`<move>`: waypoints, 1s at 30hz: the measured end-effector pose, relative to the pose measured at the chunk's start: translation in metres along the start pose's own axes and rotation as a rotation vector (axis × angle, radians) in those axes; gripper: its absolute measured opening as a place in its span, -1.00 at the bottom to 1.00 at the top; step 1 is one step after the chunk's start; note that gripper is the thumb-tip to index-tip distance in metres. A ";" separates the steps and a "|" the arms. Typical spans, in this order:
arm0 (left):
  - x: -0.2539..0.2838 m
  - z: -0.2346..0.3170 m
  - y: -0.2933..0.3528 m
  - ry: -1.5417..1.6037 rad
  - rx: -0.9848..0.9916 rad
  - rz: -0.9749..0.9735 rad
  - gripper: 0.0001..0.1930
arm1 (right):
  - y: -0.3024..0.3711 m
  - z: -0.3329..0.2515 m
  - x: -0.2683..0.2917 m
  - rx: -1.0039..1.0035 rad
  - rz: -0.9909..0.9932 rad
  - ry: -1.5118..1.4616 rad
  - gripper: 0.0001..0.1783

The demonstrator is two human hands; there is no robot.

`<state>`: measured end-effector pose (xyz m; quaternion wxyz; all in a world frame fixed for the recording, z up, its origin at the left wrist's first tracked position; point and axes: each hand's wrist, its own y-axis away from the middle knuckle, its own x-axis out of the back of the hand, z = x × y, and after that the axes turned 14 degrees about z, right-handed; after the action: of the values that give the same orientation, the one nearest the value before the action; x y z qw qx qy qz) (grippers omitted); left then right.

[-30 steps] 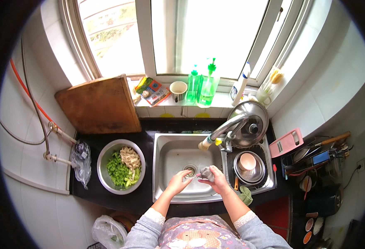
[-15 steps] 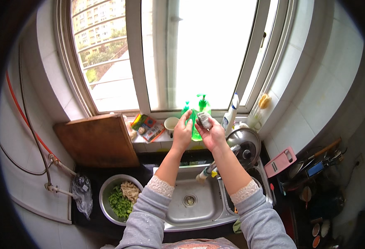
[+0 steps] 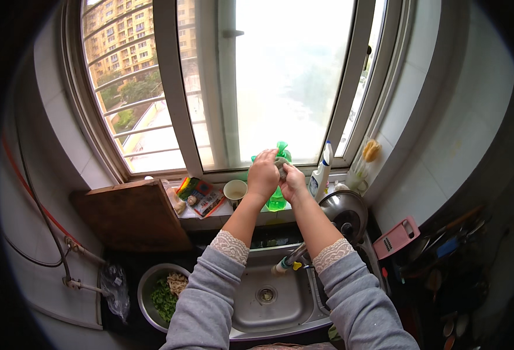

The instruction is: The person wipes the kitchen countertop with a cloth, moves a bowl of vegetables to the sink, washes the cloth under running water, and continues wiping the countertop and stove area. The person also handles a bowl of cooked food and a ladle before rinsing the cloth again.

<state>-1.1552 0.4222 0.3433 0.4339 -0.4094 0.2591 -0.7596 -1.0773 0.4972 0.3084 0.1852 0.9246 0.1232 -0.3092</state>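
Both my hands are held together over the windowsill, in front of green pump bottles (image 3: 276, 201). My right hand (image 3: 294, 183) is closed on a small grey wad (image 3: 281, 167) that looks like a cloth. My left hand (image 3: 262, 175) is curled right beside it, its fingertips near the wad and the green pump top. What the left fingers hold, if anything, is hidden behind the hand. Below my forearms lies the steel sink (image 3: 267, 315), with a faucet (image 3: 289, 259) across it.
Left of the sink stand a bowl (image 3: 143, 291) of chopped greens and a wooden board (image 3: 131, 216). A cup (image 3: 235, 190), packets (image 3: 210, 201) and a white spray bottle (image 3: 320, 178) line the sill. A pot lid (image 3: 341, 207) and a pink grater (image 3: 396, 237) are at right.
My hands have come together, the left moving onto the grey wad's side and the right turning over so its palm no longer shows. The view has shifted slightly.
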 end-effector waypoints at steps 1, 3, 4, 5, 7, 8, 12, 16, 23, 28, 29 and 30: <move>0.001 0.004 0.000 -0.050 -0.017 -0.003 -0.50 | 0.000 -0.002 0.000 -0.011 -0.027 -0.008 -0.72; 0.007 0.009 0.000 -0.141 -0.039 -0.020 -0.51 | 0.001 -0.004 0.001 -0.020 -0.067 0.025 -0.65; 0.013 0.013 -0.003 -0.181 -0.043 -0.034 -0.50 | 0.002 -0.006 0.001 -0.026 -0.058 -0.005 -0.64; 0.016 0.014 -0.005 -0.220 -0.048 -0.049 -0.50 | 0.003 -0.007 0.001 -0.032 -0.049 -0.034 -0.63; 0.018 0.013 -0.005 -0.273 -0.101 -0.032 -0.50 | 0.003 -0.008 0.001 -0.043 -0.047 -0.072 -0.61; 0.019 0.012 -0.006 -0.301 -0.126 -0.023 -0.50 | 0.003 -0.009 0.001 -0.063 -0.058 -0.091 -0.63; 0.021 0.011 -0.005 -0.351 -0.157 -0.063 -0.51 | 0.004 -0.012 -0.001 -0.099 -0.110 -0.127 -0.67; 0.022 0.011 -0.003 -0.418 -0.174 -0.077 -0.58 | 0.008 -0.013 -0.005 -0.089 -0.127 -0.130 -0.66; 0.024 0.015 -0.006 -0.529 -0.186 -0.137 -0.53 | 0.019 -0.012 -0.013 -0.079 -0.092 -0.085 -0.62; 0.021 0.016 -0.007 -0.490 -0.186 -0.132 -0.55 | 0.015 -0.010 -0.013 -0.052 -0.073 -0.091 -0.64; 0.021 0.012 -0.012 -0.444 -0.175 -0.136 -0.58 | 0.016 -0.010 -0.013 -0.056 -0.057 -0.103 -0.65; 0.020 0.008 -0.016 -0.397 -0.164 -0.140 -0.60 | 0.017 -0.009 -0.013 -0.059 -0.040 -0.114 -0.67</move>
<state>-1.1611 0.4118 0.3675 0.3878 -0.6017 0.2003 -0.6689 -1.0768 0.4839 0.3276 0.2127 0.8970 0.1401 -0.3612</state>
